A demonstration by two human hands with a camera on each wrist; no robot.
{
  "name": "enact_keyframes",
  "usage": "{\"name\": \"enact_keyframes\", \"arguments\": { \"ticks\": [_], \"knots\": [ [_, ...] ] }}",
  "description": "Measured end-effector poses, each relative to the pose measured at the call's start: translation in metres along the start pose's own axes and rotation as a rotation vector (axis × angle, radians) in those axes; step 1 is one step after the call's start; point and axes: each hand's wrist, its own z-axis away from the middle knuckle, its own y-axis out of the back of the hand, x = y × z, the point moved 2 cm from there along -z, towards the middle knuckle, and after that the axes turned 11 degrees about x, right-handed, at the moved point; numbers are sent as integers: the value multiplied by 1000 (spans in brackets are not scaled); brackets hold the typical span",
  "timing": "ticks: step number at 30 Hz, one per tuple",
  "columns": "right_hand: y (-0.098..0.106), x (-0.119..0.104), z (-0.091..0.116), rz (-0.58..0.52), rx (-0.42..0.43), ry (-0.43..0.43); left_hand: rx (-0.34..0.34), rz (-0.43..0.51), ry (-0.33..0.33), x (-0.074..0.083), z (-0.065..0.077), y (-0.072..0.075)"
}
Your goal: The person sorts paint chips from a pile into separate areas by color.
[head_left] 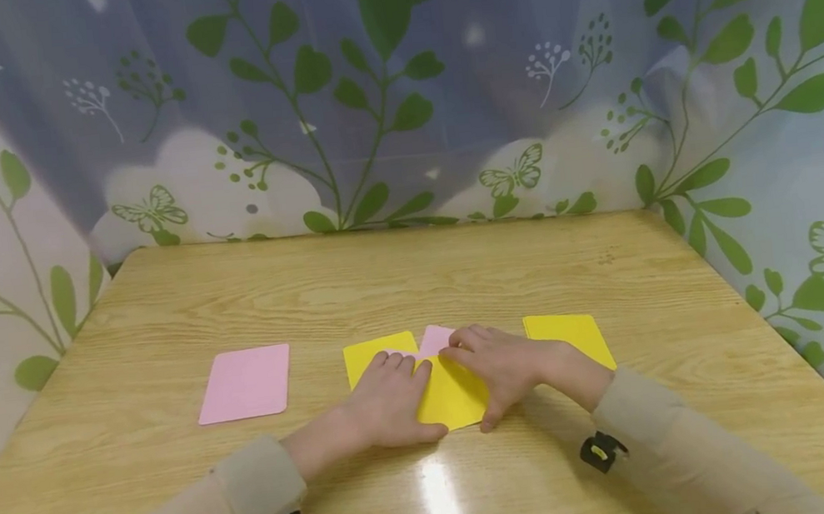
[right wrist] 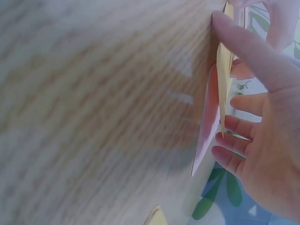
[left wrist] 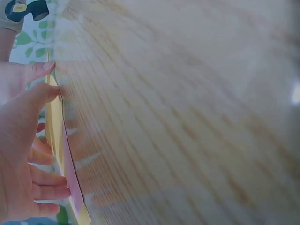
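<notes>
A square yellow card (head_left: 453, 399) lies between my two hands in the middle of the table. My left hand (head_left: 389, 402) holds its left side, thumb at the near edge and forefinger at the far one. On the opposite side, my right hand (head_left: 508, 364) grips the same card with its thumb low and fingers at the top. In the right wrist view the card stands slightly off the tabletop, over a pink card (right wrist: 207, 122). Beyond the left fingers, another yellow card (head_left: 379, 349) is partly covered by the hand and a strip of pink.
One pink card (head_left: 246, 383) lies flat to the left. At the right, a few stacked yellow cards (head_left: 569, 336) are partly hidden by my right wrist. The wooden table (head_left: 384, 281) meets leaf-printed curtains (head_left: 334, 89) at its back and sides.
</notes>
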Motion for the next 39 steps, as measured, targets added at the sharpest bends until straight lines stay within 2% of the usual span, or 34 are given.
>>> {"name": "enact_keyframes", "arguments": {
  "ticks": [10, 17, 22, 26, 31, 39],
  "knots": [
    [2, 0, 1, 22, -2, 12, 15, 12, 3, -1, -2, -4],
    [6, 0, 5, -4, 27, -14, -9, 66, 76, -4, -2, -7],
    [9, 6, 13, -31, 73, -44, 45, 57, 70, -4, -7, -5],
    [11, 13, 22, -10, 123, -81, 91, 48, 39, 0, -18, 0],
    [13, 27, 40, 49, 186, -152, 104, 22, 0, 8, -37, 4],
    [15, 58, 75, 17, 218, -282, 114, -42, -48, 27, -77, 5]
  ]
}}
